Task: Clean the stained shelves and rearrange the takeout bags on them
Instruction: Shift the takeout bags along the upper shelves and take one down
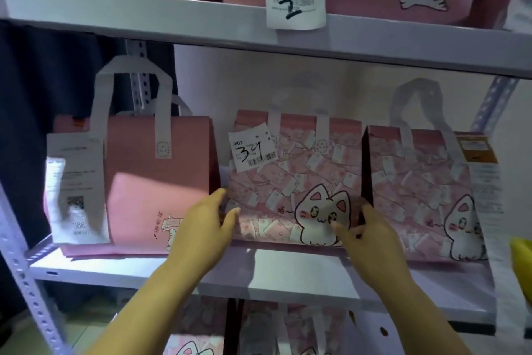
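Here the left hand (205,220) and right hand (374,232) grip the middle bag (288,182), fingers partly hidden.

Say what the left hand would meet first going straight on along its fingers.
The left hand grips the pink cat-print takeout bag; straight on lies the gap beside the plain pink bag, depth unclear.

On the middle shelf (288,268) I see three takeout bags in a row: the left bag (161,182) at nine o'clock, the middle bag (288,182) dead centre, the right bag (417,182) at three. My left hand (204,225) and right hand (374,233) grip the middle bag's two sides. The upper shelf (144,9) runs across twelve o'clock.
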A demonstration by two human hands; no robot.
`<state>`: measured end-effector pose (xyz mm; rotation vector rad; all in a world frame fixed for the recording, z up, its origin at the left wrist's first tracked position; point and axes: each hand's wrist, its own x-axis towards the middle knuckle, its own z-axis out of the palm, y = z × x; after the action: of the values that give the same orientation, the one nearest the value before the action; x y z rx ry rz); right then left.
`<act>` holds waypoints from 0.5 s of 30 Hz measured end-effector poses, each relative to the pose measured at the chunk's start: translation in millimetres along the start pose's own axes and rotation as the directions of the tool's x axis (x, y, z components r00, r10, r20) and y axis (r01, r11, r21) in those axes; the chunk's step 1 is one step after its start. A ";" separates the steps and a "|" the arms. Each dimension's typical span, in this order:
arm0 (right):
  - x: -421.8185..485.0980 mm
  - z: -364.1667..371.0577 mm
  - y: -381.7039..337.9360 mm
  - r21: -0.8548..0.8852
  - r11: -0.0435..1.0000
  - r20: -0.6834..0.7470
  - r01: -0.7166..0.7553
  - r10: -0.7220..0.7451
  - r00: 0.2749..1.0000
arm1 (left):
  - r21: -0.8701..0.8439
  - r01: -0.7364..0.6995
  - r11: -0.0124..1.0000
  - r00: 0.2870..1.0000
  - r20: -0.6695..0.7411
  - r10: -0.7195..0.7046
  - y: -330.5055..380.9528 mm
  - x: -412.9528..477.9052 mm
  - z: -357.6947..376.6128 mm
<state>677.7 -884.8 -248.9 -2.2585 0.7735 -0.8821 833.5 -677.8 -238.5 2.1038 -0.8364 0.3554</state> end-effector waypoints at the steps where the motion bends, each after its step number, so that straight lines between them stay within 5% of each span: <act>1: 0.3 -0.1 1.0 0.014 1.000 -0.001 0.008 -0.008 1.000 | -0.005 0.013 1.000 1.000 -0.004 -0.013 0.2 -0.1 0.6; 15: -3.6 -8.2 5.2 0.094 0.994 -0.087 0.051 -0.043 0.995 | -0.086 0.018 0.996 0.997 -0.075 -0.025 3.9 -7.6 1.1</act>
<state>667.9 -888.3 -248.9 -2.1751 0.7019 -1.0211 825.1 -677.0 -240.7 2.0064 -0.7704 0.3800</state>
